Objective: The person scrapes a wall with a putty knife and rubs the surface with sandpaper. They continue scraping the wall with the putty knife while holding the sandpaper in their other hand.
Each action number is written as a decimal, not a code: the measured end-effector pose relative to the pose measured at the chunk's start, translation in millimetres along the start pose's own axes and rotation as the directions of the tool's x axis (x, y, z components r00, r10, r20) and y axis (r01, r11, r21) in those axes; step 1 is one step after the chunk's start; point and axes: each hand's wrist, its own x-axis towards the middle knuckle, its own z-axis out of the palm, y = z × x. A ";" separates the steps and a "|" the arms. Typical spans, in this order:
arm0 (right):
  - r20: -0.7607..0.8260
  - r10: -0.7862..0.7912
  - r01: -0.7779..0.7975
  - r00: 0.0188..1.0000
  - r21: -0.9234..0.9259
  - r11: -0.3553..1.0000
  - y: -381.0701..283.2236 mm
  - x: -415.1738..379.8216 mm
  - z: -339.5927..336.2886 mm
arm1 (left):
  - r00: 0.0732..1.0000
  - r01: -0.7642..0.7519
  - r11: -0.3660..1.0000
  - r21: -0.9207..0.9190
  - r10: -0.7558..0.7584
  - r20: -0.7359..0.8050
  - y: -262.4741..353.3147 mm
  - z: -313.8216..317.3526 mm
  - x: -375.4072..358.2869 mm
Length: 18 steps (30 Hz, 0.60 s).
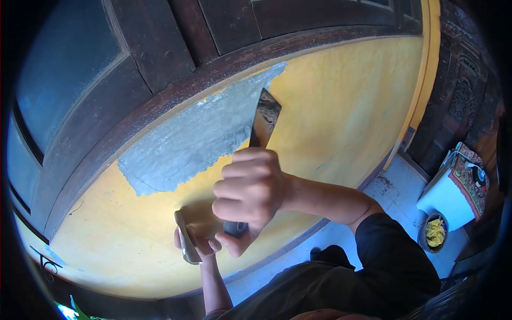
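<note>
My right hand (248, 186) is closed around the dark handle of a scraper (265, 120). Its angled metal blade points up and overlaps the border between yellow paint and a bare grey patch (186, 141) with ragged edges. Lower and to the left, my left hand (204, 246) grips a narrow, greyish, long thing (185, 237) seen nearly edge-on; I cannot tell what kind it is. Both hands are in front of the yellow wall (341, 101), and a shadow falls on the wall beside the left one.
A dark wooden frame (213, 66) with panes runs above the wall. On the right, a patterned cloth (466, 181) covers a white box (445, 200), beside a dark bucket (425, 240) holding yellow material (435, 232). Dark crumbs (383, 184) lie on the tiled floor (397, 200).
</note>
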 end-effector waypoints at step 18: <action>-0.144 0.034 -0.032 0.989 0.018 0.999 10.4 11.7 -25.6 | 0.997 0.069 0.962 -0.265 -0.073 -0.003 -0.3 18.0 11.4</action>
